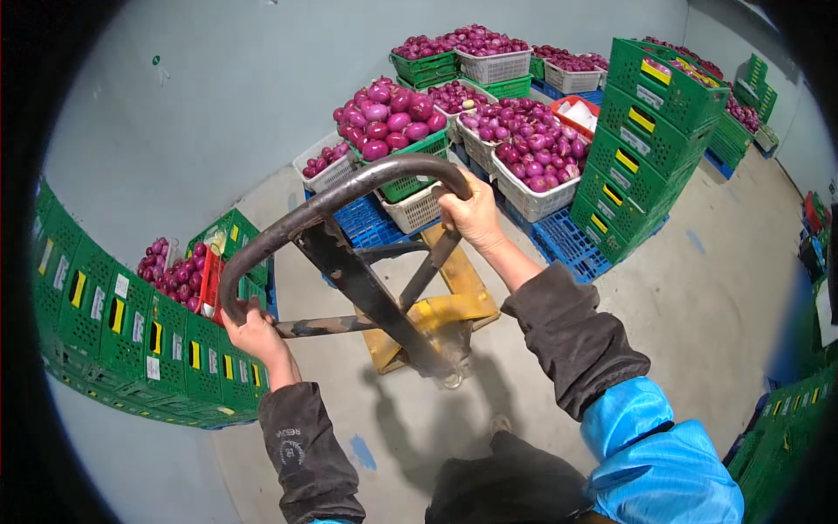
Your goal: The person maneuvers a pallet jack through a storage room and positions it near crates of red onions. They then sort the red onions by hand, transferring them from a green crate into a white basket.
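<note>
I grip the dark, worn loop handle (375,174) of a yellow pallet jack (449,310) with both hands. My left hand (253,330) is closed round the lower left side of the loop. Higher up, my right hand (472,210) wraps the right side, near where a brace joins it. A dark shaft (345,266) runs from the loop down to the yellow base, which stands on the floor in front of me. Ahead of the jack, a blue pallet (362,223) carries crates heaped with red onions (388,118).
A tall stack of green crates (633,162) stands on a blue pallet (567,244) at right. Green crates (131,323) line the left side, with peeled onions (183,278) behind them. More green crates (786,428) are at lower right. A pale wall (236,87) closes the far side.
</note>
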